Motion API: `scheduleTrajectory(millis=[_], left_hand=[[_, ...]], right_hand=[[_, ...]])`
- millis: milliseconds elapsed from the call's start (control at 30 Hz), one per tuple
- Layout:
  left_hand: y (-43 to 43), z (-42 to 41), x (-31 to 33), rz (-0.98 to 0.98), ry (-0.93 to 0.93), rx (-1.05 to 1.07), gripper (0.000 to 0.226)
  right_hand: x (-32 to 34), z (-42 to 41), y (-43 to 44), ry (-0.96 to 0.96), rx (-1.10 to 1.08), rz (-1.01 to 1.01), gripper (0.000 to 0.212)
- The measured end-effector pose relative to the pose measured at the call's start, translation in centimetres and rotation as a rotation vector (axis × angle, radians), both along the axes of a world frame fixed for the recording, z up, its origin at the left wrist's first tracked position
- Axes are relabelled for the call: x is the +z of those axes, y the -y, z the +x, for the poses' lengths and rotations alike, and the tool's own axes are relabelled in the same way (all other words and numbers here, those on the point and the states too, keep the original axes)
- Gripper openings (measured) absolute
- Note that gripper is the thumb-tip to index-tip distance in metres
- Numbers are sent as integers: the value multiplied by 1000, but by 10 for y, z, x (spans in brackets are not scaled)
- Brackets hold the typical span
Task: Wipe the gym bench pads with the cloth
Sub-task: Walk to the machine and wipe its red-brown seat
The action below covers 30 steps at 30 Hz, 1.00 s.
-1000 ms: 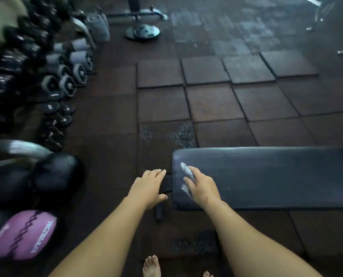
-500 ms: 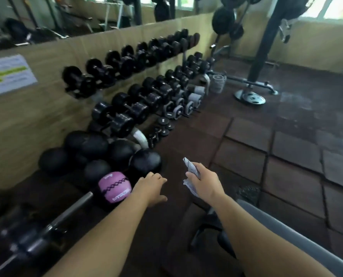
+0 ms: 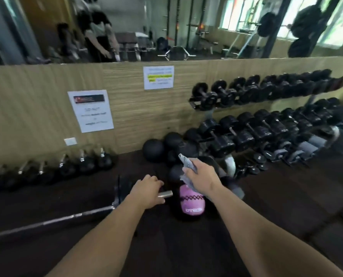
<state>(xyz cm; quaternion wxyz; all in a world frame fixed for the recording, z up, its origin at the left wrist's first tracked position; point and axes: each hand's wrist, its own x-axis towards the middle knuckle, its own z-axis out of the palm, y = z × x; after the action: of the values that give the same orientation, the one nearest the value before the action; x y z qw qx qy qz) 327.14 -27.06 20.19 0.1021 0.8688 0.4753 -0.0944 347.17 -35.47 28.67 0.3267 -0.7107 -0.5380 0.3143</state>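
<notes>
Right hand (image 3: 201, 176) grips the cloth (image 3: 187, 166), light, limp, best bunched; left hand (image 3: 148, 191) hangs loose, holding nothing.

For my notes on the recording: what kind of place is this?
Most likely a gym's free-weights corner: racked dumbbells, a barbell on the floor, medicine balls by the wall.

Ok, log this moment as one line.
right hand: grips cloth, raised | left hand: relaxed, holds nothing | bench: not in view | facing: dumbbells, pink ball
</notes>
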Motion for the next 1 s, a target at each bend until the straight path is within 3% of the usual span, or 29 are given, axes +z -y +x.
scheduleTrajectory(millis=[367, 533, 633, 1000], left_hand=[[-44, -220, 19, -14, -11, 507, 72], [-55, -308, 24, -7, -16, 761, 70], [-54, -352, 26, 22, -3, 928, 71], [23, -502, 21, -12, 18, 1453, 67]], right_hand=[[0, -219, -152, 46, 526, 36, 18], [-5, -317, -213, 38, 795, 85, 33], [-5, -373, -243, 59, 960, 105, 32], [-24, -602, -247, 26, 1478, 46, 26]])
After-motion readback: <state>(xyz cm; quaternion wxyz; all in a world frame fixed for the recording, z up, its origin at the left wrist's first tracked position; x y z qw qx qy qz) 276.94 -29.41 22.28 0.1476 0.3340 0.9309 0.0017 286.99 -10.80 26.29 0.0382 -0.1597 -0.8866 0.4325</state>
